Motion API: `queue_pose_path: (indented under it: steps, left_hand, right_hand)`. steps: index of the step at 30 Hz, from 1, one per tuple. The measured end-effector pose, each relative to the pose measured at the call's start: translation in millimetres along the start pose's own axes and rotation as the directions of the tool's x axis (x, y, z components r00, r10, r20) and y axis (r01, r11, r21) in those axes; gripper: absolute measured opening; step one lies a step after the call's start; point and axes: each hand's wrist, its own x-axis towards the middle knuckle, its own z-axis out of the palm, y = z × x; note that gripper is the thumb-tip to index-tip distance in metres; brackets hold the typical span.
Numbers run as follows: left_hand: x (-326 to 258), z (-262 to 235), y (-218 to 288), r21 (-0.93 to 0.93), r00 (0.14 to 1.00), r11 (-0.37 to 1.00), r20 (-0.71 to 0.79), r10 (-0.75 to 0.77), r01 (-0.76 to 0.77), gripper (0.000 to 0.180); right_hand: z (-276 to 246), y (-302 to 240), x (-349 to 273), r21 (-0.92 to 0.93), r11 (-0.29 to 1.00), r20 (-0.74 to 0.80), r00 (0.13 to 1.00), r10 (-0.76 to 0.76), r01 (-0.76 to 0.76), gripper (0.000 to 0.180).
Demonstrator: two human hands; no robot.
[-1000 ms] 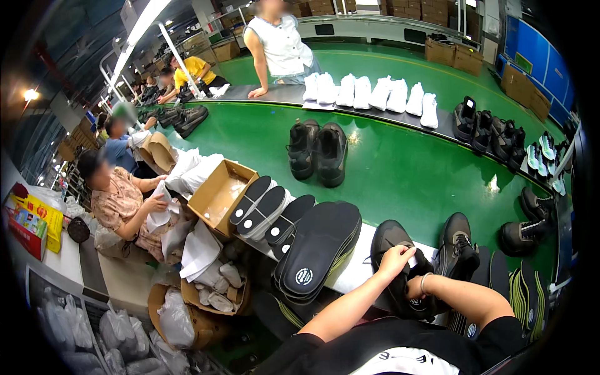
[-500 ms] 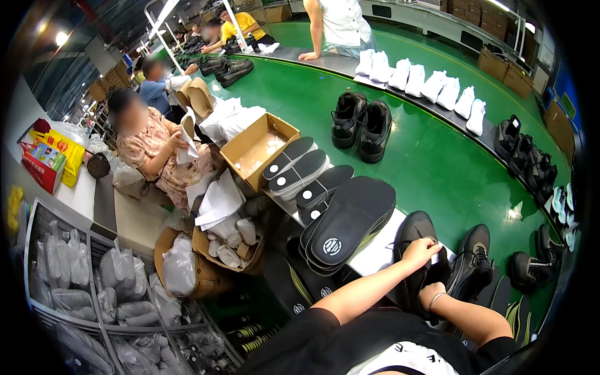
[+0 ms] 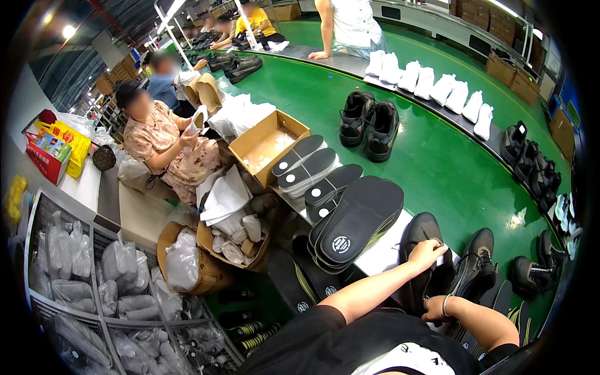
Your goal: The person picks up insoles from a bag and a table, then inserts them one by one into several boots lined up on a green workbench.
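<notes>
The black shoe (image 3: 420,250) stands at five o'clock on the green belt (image 3: 437,169), matte, rounded at the toe. The left hand (image 3: 426,253) grips its collar; the right hand (image 3: 435,307) clasps its heel. At nine o'clock lie stacked black insoles (image 3: 356,220), flat and oval.

Green tabletop (image 3: 437,169), curved, runs left to right. On it: pair of black shoes (image 3: 369,122) mid-surface; row of white shoes (image 3: 431,84) along far edge; more black shoes (image 3: 531,162) toward right rim, count unclear through distortion. Black insoles (image 3: 350,219) stacked at near edge.
</notes>
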Motion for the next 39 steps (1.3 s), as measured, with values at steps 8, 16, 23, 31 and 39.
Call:
queue_pose_path:
  steps: [8,16,23,31,39]
  left_hand:
    - [-9,-4,7,-0.033,0.99,0.998,0.129,0.054,-0.05,0.036]
    - [-43,7,14,0.188,0.987,0.971,-0.036,0.159,-0.149,0.03]
    - [-54,2,19,0.421,0.935,0.846,0.017,0.354,-0.328,0.037]
    - [-22,-18,-7,0.37,0.744,0.689,0.008,0.668,-0.623,0.027]
    - [-14,-29,-17,0.257,0.915,0.878,0.117,0.386,-0.403,0.034]
  right_hand:
    - [15,22,8,0.443,0.854,-0.5,0.866,-0.017,0.273,0.032]
    - [-15,34,108,0.407,0.88,-0.835,0.492,0.248,0.246,0.024]
    - [-41,25,108,0.157,0.969,-0.669,0.701,0.246,-0.191,0.027]
    - [-60,26,96,-0.091,0.996,-0.196,0.981,-0.002,-0.016,0.03]
    - [-33,0,11,-0.02,0.971,-0.148,0.96,-0.238,0.238,0.072]
